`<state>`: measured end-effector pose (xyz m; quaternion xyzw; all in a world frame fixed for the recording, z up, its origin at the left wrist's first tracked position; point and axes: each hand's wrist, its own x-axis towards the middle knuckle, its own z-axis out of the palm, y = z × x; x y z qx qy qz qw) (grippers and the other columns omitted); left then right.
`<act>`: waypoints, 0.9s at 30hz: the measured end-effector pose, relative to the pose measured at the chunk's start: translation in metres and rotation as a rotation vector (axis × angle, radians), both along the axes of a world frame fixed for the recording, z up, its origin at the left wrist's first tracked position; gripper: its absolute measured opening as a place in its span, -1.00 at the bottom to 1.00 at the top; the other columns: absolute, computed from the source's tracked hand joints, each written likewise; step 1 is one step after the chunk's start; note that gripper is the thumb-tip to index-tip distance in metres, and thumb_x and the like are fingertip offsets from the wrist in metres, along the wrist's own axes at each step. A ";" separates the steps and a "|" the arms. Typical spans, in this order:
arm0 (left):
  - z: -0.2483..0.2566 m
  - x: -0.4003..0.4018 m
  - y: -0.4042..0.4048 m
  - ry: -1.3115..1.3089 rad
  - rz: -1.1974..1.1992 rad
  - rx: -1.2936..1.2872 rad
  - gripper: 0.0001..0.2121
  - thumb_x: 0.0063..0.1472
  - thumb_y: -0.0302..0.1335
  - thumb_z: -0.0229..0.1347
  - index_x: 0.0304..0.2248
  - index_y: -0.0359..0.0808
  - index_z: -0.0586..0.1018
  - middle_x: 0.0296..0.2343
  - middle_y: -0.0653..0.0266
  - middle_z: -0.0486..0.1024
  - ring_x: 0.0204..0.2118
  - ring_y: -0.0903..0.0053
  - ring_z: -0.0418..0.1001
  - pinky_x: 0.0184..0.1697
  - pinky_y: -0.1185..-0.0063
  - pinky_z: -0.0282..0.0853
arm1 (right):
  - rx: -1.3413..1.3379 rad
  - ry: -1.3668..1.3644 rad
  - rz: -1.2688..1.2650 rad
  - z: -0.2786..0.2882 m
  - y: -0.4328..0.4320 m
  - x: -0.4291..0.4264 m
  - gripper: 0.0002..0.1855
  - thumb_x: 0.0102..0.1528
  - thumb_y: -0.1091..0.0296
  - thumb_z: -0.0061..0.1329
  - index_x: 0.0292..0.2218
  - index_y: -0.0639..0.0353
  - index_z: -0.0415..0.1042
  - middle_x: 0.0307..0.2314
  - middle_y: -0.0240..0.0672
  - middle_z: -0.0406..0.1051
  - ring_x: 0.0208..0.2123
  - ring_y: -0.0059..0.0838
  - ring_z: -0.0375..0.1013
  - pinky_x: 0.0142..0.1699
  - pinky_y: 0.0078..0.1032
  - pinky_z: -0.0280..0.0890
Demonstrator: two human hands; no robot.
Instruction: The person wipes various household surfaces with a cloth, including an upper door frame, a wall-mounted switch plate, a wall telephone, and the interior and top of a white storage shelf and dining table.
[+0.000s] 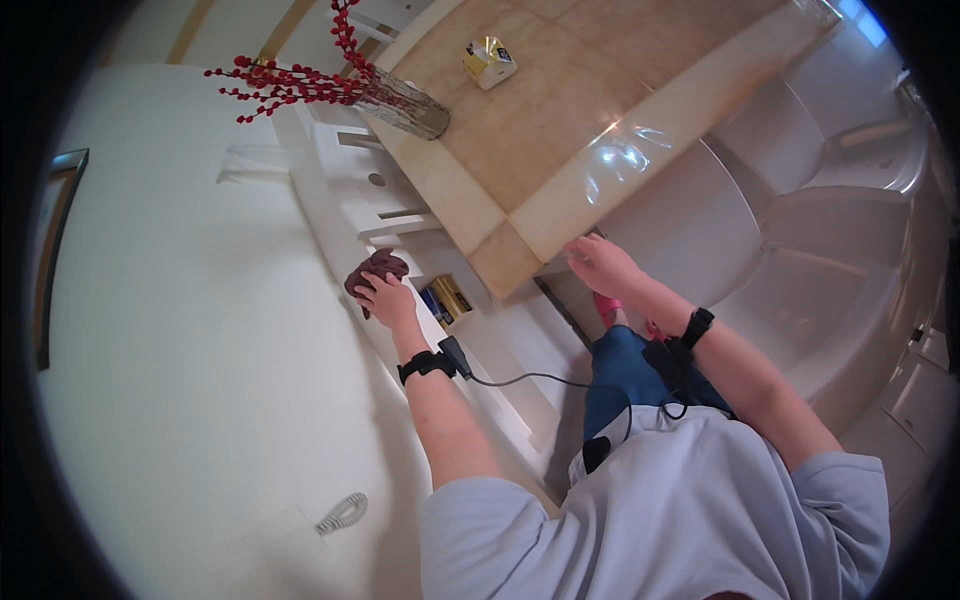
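My left hand (pixel 388 300) is on a crumpled dark brown cloth (pixel 377 271), pressed on the top of the white bench's backrest beside the wall. Its fingers spread over the cloth. My right hand (pixel 602 264) hovers by the near corner of the table (pixel 506 251), fingers loosely bent, with nothing seen in it; whether it touches the edge I cannot tell. Below and right of the left hand, yellow and blue packs (pixel 448 300) sit on the white bench. Both wrists wear black bands, and a cable runs from the left one.
A glass vase (pixel 409 105) with red berry branches stands at the table's far left edge. A yellow and white packet (pixel 489 63) lies on the tabletop. White chairs (pixel 682 202) line the right side. The wall (pixel 210 315) borders the left, with a coiled cord (pixel 343 512) lower down.
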<state>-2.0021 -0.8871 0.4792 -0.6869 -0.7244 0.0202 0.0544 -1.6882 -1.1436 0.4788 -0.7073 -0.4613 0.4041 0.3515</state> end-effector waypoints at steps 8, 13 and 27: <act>0.007 0.006 0.049 -0.147 0.013 -0.042 -0.44 0.39 -0.14 -0.33 0.27 -0.22 0.03 0.25 -0.15 -0.09 0.30 -0.10 -0.15 0.34 0.26 -0.15 | -0.029 -0.237 0.024 -0.014 0.061 0.005 -0.62 0.11 0.25 -0.05 -0.06 0.17 0.42 -0.12 -0.08 0.37 0.01 -0.07 0.31 0.11 -0.25 0.25; 0.006 -0.006 0.064 -0.171 -0.043 -0.029 -0.44 0.38 -0.13 -0.30 0.27 -0.21 0.06 0.25 -0.13 -0.07 0.30 -0.08 -0.14 0.33 0.28 -0.11 | -0.045 -0.367 0.040 -0.035 0.082 0.004 -0.57 0.08 0.25 -0.02 -0.02 0.17 0.40 -0.02 -0.11 0.30 0.11 -0.11 0.21 0.17 -0.25 0.20; 0.022 -0.003 0.057 -0.208 0.006 -0.012 -0.45 0.34 -0.12 -0.20 0.23 -0.19 0.17 0.24 -0.07 0.02 0.29 0.01 -0.04 0.30 0.28 -0.01 | -0.097 -0.572 0.122 -0.044 0.137 0.008 -0.41 0.03 0.24 0.01 0.11 0.09 0.30 0.18 0.03 0.05 0.29 0.00 -0.08 0.26 -0.07 0.02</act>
